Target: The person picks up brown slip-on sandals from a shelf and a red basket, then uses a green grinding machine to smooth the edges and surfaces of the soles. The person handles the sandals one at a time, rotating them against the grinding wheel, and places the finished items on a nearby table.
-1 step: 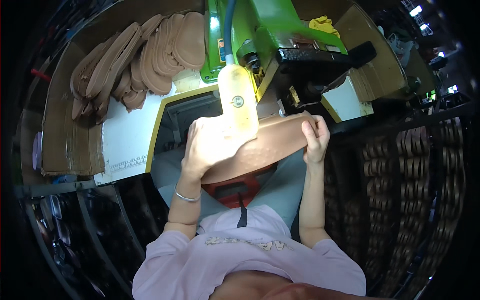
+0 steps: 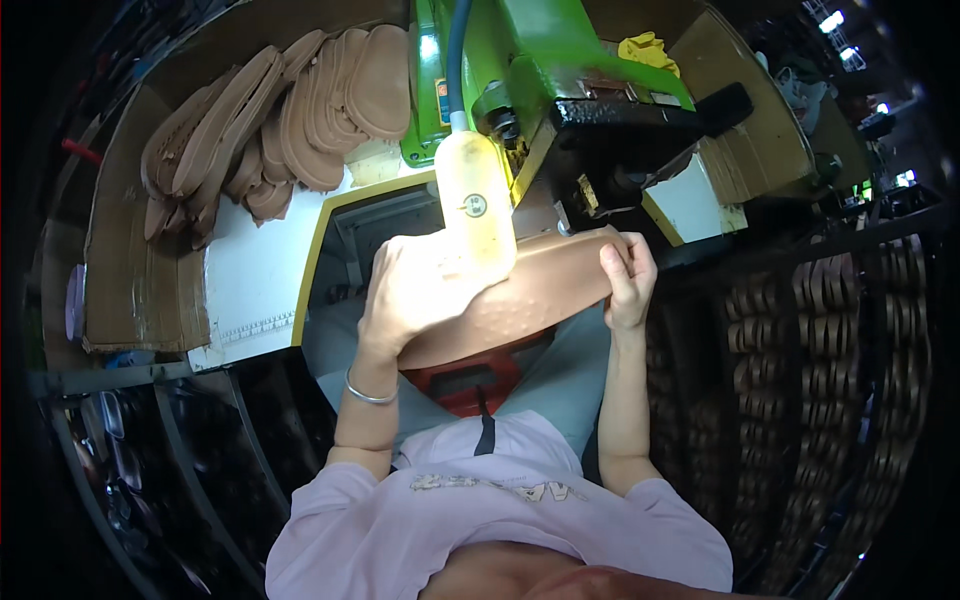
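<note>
Both my hands hold a brown shoe sole [image 2: 515, 305] up in front of the green machine. Its bumpy face is turned toward me. My left hand [image 2: 415, 295] grips the left end, partly washed out by bright light and partly covered by the yellow lamp [image 2: 477, 205]. My right hand [image 2: 630, 280] pinches the right end, thumb on the near face. The sole's far edge lies close under the machine's black head [image 2: 625, 150]; whether they touch I cannot tell.
Several brown soles [image 2: 330, 95] are piled in a cardboard box [image 2: 140, 280] at the left. The green machine body [image 2: 550, 40] stands ahead on a white table [image 2: 240, 280] with a yellow edge. Another box [image 2: 755, 150] is at the right, with a yellow cloth [image 2: 648, 50] beside it. Racks of soles [image 2: 830, 380] fill the right.
My hands and the sole have shifted very slightly to the left. Both hands keep their hold.
</note>
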`<state>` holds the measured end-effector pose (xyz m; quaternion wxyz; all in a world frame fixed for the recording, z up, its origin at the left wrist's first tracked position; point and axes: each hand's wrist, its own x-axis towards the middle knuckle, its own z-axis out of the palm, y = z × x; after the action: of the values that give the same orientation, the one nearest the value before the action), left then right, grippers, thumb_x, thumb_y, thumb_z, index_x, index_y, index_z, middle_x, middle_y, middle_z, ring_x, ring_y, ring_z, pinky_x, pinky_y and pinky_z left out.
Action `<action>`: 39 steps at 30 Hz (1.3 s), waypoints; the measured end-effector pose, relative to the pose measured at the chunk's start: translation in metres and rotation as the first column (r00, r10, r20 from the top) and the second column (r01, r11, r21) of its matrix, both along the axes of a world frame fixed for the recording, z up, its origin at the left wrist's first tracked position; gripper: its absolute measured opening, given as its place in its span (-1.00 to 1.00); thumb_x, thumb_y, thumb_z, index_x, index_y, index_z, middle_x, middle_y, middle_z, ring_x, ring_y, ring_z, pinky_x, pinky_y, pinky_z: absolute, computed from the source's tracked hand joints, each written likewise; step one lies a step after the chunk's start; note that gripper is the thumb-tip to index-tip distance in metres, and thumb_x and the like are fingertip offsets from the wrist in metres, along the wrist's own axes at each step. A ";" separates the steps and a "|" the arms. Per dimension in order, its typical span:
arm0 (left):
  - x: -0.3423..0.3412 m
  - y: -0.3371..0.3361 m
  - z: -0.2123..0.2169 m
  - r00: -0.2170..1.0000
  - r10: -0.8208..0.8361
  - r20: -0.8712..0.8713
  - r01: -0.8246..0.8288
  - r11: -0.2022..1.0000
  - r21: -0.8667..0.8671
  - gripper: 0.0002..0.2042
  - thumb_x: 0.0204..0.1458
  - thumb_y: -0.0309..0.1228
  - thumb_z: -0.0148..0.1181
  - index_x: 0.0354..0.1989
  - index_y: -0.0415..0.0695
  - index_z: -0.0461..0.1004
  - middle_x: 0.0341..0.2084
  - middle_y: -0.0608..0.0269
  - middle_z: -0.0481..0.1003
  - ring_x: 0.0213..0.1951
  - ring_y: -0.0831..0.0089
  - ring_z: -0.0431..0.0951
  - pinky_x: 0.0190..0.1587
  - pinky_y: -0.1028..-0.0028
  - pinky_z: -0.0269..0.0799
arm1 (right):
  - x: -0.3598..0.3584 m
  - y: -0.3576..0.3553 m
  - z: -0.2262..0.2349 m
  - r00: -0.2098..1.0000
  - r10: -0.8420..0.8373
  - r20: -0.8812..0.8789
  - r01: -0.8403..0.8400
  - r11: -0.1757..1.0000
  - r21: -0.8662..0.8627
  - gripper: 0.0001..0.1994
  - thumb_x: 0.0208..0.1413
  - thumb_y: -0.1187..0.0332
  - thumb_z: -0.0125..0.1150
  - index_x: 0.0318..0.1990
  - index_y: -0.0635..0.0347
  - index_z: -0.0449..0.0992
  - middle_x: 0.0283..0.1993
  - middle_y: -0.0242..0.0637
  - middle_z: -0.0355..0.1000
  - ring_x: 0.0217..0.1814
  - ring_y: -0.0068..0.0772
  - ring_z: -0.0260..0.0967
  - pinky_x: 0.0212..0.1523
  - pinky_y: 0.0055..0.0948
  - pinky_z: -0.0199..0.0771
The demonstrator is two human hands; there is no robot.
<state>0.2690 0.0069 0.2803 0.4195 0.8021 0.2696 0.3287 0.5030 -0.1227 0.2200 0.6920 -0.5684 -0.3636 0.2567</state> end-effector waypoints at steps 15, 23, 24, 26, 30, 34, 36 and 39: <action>-0.078 -0.041 -0.071 0.978 0.200 -0.055 -0.208 0.953 -0.219 -0.84 -0.20 -0.50 0.37 -0.48 -0.25 0.49 -0.61 0.21 0.53 -0.53 0.58 0.51 -0.44 0.56 0.39 | -0.062 0.028 -0.005 0.976 0.183 0.120 -0.181 0.983 -0.028 -0.72 -0.14 0.52 0.39 -0.30 0.35 0.40 -0.40 -0.29 0.48 -0.42 -0.63 0.38 -0.37 -0.63 0.41; 0.007 -0.059 -0.083 0.920 0.239 0.311 -0.120 0.927 -0.356 -0.64 -0.10 -0.52 0.29 -0.10 -0.34 0.39 -0.31 0.01 0.56 -0.25 0.37 0.59 -0.17 0.44 0.47 | -0.076 0.030 -0.011 0.983 0.036 0.181 -0.013 0.992 -0.126 -0.61 -0.24 0.35 0.53 -0.30 0.30 0.44 -0.37 -0.24 0.52 -0.35 -0.52 0.46 -0.30 -0.56 0.47; 0.014 -0.055 -0.084 0.929 0.225 0.295 -0.122 0.936 -0.331 -0.64 -0.10 -0.52 0.30 -0.11 -0.35 0.41 -0.31 -0.02 0.56 -0.26 0.34 0.59 -0.17 0.43 0.47 | -0.077 0.025 -0.018 0.981 -0.011 0.193 0.025 0.997 -0.068 -0.60 -0.23 0.36 0.53 -0.28 0.30 0.44 -0.34 -0.22 0.52 -0.32 -0.50 0.47 -0.27 -0.56 0.47; 0.024 -0.052 -0.074 0.963 0.112 0.246 -0.039 0.958 -0.285 -0.67 -0.07 -0.55 0.27 -0.10 -0.35 0.40 -0.27 0.10 0.54 -0.19 0.46 0.53 -0.10 0.49 0.43 | -0.075 0.006 -0.022 0.978 -0.101 0.180 0.107 0.994 -0.021 -0.54 -0.17 0.41 0.48 -0.12 0.34 0.37 -0.21 -0.18 0.51 -0.15 -0.40 0.48 -0.18 -0.48 0.48; 0.047 -0.049 -0.077 0.975 0.088 0.205 -0.027 0.959 -0.283 -0.69 -0.07 -0.53 0.28 -0.13 -0.35 0.44 -0.28 0.13 0.55 -0.23 0.51 0.53 -0.12 0.52 0.42 | -0.083 -0.062 -0.055 0.980 0.148 -0.131 -0.175 0.956 -0.234 -0.59 -0.08 0.44 0.38 -0.07 0.33 0.37 -0.07 -0.18 0.45 -0.05 -0.42 0.42 -0.04 -0.44 0.43; 0.052 -0.055 -0.083 0.941 0.121 0.317 0.008 0.926 -0.378 -0.73 -0.02 -0.57 0.22 -0.12 -0.36 0.42 -0.26 0.14 0.53 -0.23 0.53 0.51 -0.11 0.55 0.41 | -0.105 -0.133 -0.097 0.833 0.195 -0.518 -0.429 0.819 -0.381 -0.56 -0.08 0.50 0.35 -0.03 0.45 0.37 -0.09 -0.18 0.46 -0.05 -0.42 0.42 -0.03 -0.46 0.43; 0.049 -0.061 -0.082 0.889 0.175 0.422 0.067 0.864 -0.499 -0.75 0.01 -0.60 0.19 -0.12 -0.36 0.40 -0.25 0.15 0.53 -0.22 0.55 0.51 -0.11 0.56 0.41 | -0.102 -0.151 -0.094 0.816 0.103 -0.569 -0.371 0.848 -0.378 -0.63 -0.05 0.51 0.32 -0.08 0.44 0.38 -0.12 -0.18 0.47 -0.11 -0.43 0.44 -0.11 -0.49 0.48; 0.042 -0.067 -0.085 0.901 0.234 0.365 0.023 0.815 -0.579 -0.73 0.02 -0.63 0.14 -0.08 -0.36 0.36 -0.24 0.15 0.51 -0.22 0.55 0.50 -0.11 0.57 0.40 | -0.079 -0.174 -0.089 0.812 0.051 -0.582 -0.322 0.871 -0.372 -0.70 -0.01 0.52 0.29 -0.12 0.41 0.39 -0.17 -0.18 0.47 -0.23 -0.49 0.46 -0.29 -0.57 0.52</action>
<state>0.3109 -0.0605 0.1958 0.6683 0.5328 0.3039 0.4208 0.4239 -0.2966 0.1312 0.5854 -0.5748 -0.1326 0.5562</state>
